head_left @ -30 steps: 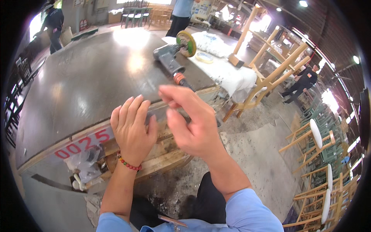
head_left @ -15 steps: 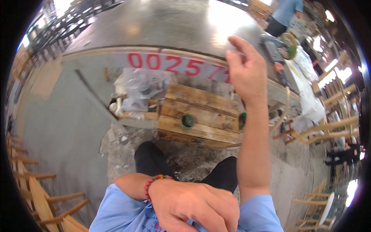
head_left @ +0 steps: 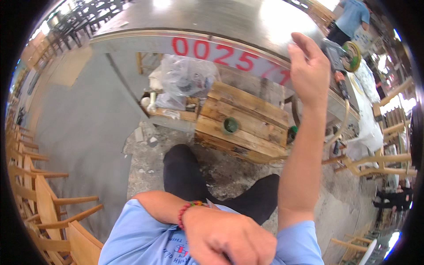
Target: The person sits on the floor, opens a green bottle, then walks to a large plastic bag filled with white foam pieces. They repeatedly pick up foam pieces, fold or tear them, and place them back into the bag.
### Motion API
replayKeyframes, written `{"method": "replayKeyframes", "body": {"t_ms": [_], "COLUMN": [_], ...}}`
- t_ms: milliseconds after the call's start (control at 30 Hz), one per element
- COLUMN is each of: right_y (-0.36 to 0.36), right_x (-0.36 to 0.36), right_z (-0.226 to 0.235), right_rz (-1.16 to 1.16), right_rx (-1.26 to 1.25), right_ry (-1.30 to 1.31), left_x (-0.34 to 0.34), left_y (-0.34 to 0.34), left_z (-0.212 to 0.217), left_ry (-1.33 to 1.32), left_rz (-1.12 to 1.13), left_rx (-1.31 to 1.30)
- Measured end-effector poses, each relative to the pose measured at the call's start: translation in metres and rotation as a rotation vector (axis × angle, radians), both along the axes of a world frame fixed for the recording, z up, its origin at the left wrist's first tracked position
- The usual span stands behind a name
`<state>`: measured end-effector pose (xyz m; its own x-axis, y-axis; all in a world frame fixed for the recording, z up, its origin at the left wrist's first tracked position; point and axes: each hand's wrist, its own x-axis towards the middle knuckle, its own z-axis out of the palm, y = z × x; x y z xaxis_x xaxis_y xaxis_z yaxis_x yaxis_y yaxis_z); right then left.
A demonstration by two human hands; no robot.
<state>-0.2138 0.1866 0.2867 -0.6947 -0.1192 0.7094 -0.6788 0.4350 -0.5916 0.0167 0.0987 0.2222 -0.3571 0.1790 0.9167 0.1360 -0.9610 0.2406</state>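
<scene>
My right hand (head_left: 310,70) is raised over the front edge of the grey metal-topped table (head_left: 198,17). Its thumb and forefinger are apart, and I see nothing between them. Just right of it lies a hand-held grinder (head_left: 334,55) with a green and yellow disc and a hose. Across the front of my blue shirt, my left hand (head_left: 227,236) is bent down with its fingers curled, a red bead bracelet at its wrist. Its fingertips are cut off by the lower edge, so whatever it holds is hidden.
Under the table stands a wooden crate (head_left: 247,119) with a green cup (head_left: 230,125) on top. Beside it is a clear plastic bag (head_left: 185,73). Wooden chairs (head_left: 48,198) stand at the left, more (head_left: 380,154) at the right. A person (head_left: 351,20) in blue stands far right.
The view has swung, so table, crate and grinder sit farther right and higher. My right hand stays raised by the table edge, and my left hand stays curled before my shirt.
</scene>
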Motion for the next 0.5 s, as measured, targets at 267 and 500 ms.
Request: {"method": "replayKeyframes", "body": {"t_ms": [267,500], "right_y": [0.003,0.001], "right_x": [-0.005,-0.008], "right_z": [-0.009,-0.003], "right_rz": [-0.118,-0.151], "right_rx": [0.023,0.028], "right_ry": [0.053,0.024], "left_x": [-0.013,-0.062], "left_y": [-0.041,-0.126], "left_z": [-0.005,-0.142], "left_ry": [0.124,-0.926], "left_rz": [0.051,1.054], "left_rx": [-0.322,-1.137]}}
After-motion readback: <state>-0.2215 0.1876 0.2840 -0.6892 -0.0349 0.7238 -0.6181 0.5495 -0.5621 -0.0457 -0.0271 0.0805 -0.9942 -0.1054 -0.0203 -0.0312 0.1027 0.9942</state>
